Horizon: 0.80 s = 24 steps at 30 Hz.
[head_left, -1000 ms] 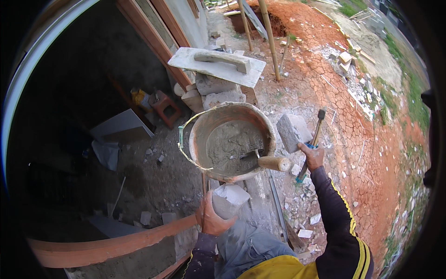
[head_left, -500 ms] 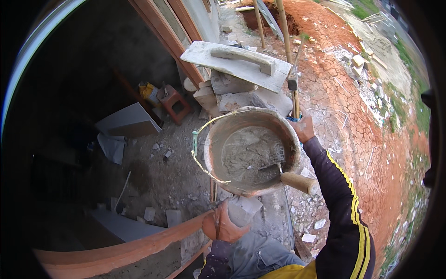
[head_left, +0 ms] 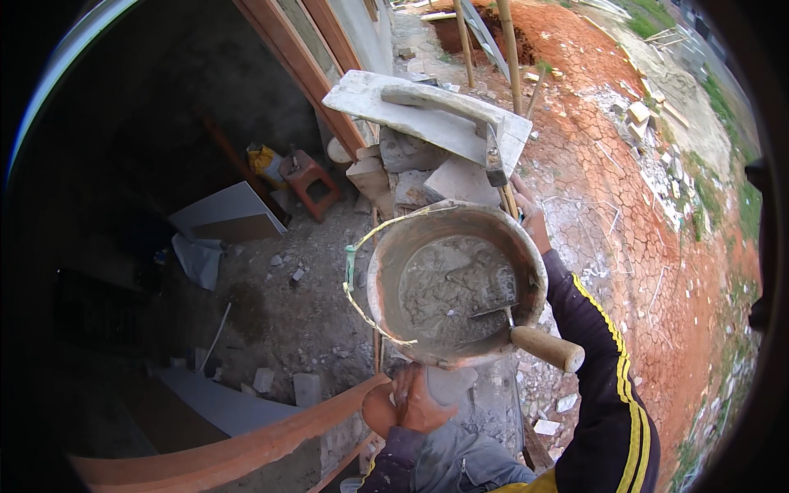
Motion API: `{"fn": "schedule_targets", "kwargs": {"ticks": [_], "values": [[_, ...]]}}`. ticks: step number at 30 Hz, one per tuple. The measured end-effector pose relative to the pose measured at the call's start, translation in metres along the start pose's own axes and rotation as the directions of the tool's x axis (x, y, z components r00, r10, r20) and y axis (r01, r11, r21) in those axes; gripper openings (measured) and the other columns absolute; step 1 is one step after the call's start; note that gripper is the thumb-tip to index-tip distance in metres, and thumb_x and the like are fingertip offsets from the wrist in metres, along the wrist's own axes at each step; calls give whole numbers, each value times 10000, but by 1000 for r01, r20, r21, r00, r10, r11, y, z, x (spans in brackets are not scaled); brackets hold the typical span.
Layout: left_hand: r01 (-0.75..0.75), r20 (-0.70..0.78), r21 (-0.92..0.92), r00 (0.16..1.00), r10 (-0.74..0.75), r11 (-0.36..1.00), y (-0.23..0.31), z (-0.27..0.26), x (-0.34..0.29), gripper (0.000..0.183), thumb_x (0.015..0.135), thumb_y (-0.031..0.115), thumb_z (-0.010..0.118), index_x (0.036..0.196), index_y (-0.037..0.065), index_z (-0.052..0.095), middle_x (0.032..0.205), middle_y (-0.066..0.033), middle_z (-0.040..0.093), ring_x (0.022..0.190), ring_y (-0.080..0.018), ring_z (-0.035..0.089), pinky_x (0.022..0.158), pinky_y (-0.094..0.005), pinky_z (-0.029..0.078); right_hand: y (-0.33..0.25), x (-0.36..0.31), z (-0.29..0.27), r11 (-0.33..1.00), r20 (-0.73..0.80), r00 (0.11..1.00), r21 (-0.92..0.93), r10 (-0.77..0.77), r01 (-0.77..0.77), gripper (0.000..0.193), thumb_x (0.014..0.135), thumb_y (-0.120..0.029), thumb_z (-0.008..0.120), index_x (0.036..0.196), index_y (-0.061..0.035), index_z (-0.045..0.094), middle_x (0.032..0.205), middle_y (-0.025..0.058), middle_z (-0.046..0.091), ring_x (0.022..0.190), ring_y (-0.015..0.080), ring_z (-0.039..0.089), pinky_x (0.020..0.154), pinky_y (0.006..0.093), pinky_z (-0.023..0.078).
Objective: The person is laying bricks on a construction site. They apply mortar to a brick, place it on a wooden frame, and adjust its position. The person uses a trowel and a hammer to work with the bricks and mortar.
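My right hand, closed, grips a hammer by its wooden handle at the far right rim of a bucket. The hammer's dark head stands in front of a pale plastering float lying on rough blocks. Grey wet mortar fills the bottom of the bucket. A trowel rests in it, its wooden handle over the right rim. Below the bucket, my left hand is closed around a grey block piece, its grip partly hidden, beside the end of a reddish wooden frame.
Reddish wooden posts rise at the far left of the blocks. A red plastic stool and leaning boards stand in the dark room. Bamboo poles stand ahead. Rubble and cracked red soil lie right.
The hammer has moved left and its head now overlaps the float. My right hand has shifted slightly up and left. The bucket appears a little lower and further right in view.
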<state>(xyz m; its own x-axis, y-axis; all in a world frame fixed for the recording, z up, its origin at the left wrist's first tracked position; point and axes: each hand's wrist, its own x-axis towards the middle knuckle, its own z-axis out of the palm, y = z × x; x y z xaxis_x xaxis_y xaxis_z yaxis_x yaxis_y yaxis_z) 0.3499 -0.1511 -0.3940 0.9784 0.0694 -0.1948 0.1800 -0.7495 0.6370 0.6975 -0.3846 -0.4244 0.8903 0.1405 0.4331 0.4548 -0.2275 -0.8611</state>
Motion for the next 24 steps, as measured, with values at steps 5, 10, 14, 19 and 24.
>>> {"fn": "schedule_targets", "kwargs": {"ticks": [5,10,14,19,24], "values": [[-35,-35,92,999,38,995,-5,7,-1,1122,636,438,925,1539,-16,437,1467,-277,511,1379,-480,457,1184,-616,318,9,-10,10,991,-73,993,95,98,-91,470,902,-135,844,1339,-51,693,1500,106,527,1197,212,624,1033,329,492],[-93,-87,221,990,115,971,7,6,0,1117,635,455,926,1537,1,449,1441,-250,525,1342,-460,475,1170,-610,317,7,0,2,921,89,978,329,190,-209,235,934,-167,821,983,-60,618,1569,174,556,1473,293,496,1169,416,417],[6,-33,326,999,4,945,27,0,0,1144,628,481,932,1555,24,440,1480,-226,506,1356,-446,468,1185,-621,289,5,3,-7,922,101,983,343,155,-180,430,968,-116,773,1336,-5,581,1546,162,584,1431,244,537,1156,377,436],[98,55,298,991,-120,950,30,-2,-1,1245,624,432,939,1631,62,307,1598,-264,405,1464,-492,384,1233,-633,250,6,-13,-11,866,103,984,468,144,-176,390,978,-122,777,1305,47,651,1484,143,630,1312,159,608,1117,338,497],[-80,12,203,997,79,976,24,5,-8,1169,622,365,925,1599,58,360,1460,-226,539,1387,-468,467,1191,-619,318,-11,-38,-29,947,-28,994,309,104,-90,271,954,-205,818,1108,-13,704,1282,148,728,1226,192,657,1053,367,517]]}}
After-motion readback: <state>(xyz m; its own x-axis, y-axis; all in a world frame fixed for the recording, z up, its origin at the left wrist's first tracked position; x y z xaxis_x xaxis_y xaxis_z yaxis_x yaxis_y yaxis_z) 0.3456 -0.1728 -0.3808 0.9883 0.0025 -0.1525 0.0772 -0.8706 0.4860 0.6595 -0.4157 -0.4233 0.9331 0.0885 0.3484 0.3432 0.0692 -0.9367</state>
